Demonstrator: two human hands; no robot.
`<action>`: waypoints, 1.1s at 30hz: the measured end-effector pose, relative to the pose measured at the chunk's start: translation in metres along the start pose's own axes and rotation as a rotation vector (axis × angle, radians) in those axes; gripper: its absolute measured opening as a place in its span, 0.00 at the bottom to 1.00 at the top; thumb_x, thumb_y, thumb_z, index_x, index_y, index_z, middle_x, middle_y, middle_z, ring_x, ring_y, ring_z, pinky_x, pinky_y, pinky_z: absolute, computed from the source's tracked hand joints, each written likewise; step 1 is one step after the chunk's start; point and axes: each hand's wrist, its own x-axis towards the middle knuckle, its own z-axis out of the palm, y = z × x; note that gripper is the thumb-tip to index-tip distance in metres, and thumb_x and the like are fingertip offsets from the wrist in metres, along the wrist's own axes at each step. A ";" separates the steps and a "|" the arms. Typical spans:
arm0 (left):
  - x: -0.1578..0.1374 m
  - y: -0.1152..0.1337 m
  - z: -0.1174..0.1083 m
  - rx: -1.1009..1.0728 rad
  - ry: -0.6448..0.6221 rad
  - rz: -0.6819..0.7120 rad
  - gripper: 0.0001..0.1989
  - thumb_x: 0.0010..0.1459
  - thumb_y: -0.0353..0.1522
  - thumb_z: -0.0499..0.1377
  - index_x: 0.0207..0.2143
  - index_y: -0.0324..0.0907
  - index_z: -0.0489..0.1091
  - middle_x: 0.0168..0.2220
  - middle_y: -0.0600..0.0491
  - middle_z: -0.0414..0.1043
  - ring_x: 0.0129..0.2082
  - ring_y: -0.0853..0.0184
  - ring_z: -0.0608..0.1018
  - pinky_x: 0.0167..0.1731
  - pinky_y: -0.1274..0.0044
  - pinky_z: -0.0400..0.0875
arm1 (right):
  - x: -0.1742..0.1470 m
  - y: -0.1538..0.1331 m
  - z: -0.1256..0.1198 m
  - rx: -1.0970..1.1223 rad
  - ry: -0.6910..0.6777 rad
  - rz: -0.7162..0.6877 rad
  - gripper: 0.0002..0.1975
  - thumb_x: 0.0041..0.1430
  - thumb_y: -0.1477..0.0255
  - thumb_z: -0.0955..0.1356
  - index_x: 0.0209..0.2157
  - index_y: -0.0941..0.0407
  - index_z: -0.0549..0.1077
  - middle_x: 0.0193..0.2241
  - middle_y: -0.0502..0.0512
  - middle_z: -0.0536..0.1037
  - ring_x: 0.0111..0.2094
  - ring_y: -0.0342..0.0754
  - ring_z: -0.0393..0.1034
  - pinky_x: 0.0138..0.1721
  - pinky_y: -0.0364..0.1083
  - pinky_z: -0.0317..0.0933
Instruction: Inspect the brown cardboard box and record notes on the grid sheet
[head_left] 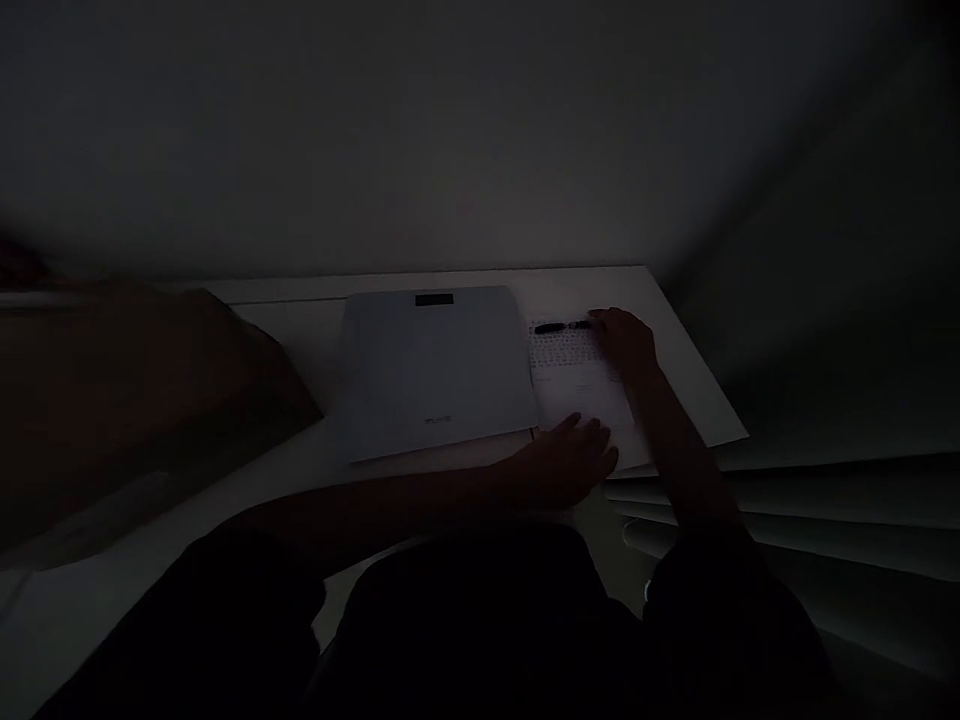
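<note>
The light is very dim. A sheet of paper or pad with a printed, patterned upper part lies on the white tabletop. Across its top rests a dark pen, roughly level. My right hand is curled at the pen's right end, its fingers closed around that end; the fingertips are partly hidden. My left hand reaches in from the left at the paper's lower edge, fingers apart and resting on it, holding nothing. Just left of the paper lies a flat, pale bathroom scale with a small dark display.
A large brown bag or box stands at the left of the white table. Behind the table is a plain wall. Dark folds of what looks like a curtain hang at the right, past the table's edge.
</note>
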 end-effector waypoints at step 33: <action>-0.317 -0.001 -0.123 0.418 1.079 -1.214 0.21 0.69 0.41 0.54 0.58 0.39 0.69 0.57 0.43 0.73 0.60 0.52 0.72 0.62 0.56 0.65 | -0.004 -0.199 -0.009 0.682 0.047 -0.606 0.33 0.72 0.46 0.52 0.65 0.52 0.64 0.58 0.64 0.70 0.60 0.57 0.66 0.59 0.58 0.65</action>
